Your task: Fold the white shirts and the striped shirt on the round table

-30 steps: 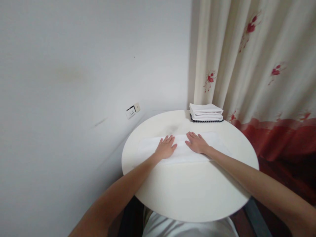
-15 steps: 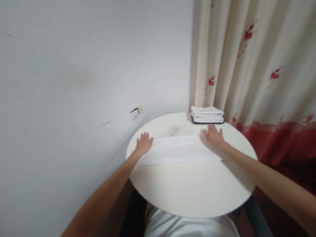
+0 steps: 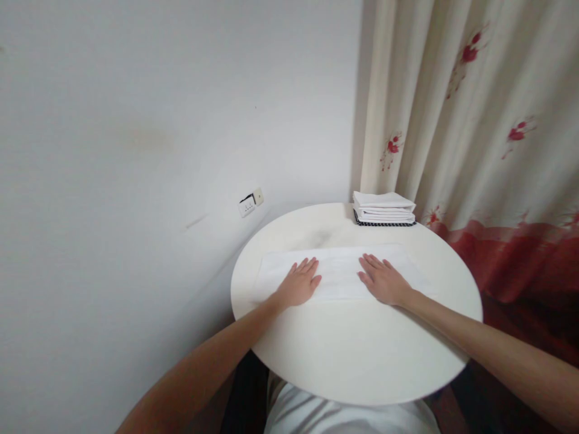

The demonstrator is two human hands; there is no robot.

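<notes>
A white cloth (image 3: 339,274), folded into a long flat strip, lies crosswise on the round white table (image 3: 362,355). My left hand (image 3: 300,282) rests palm down on the left half of the cloth, its fingers stretched out. On the right half, my right hand (image 3: 382,279) lies flat too, fingers pointing forward and inward. Between the two hands a stretch of cloth shows. Neither hand grasps anything.
A stack of folded white cloths (image 3: 383,208) with a dark patterned piece at its bottom sits at the table's far right edge. A wall socket (image 3: 246,207) is on the wall to the left. A flowered curtain (image 3: 488,138) hangs at the right.
Both hands have moved inward from the ends of the cloth toward its middle and a little closer to me. The cloth still lies as a flat strip.
</notes>
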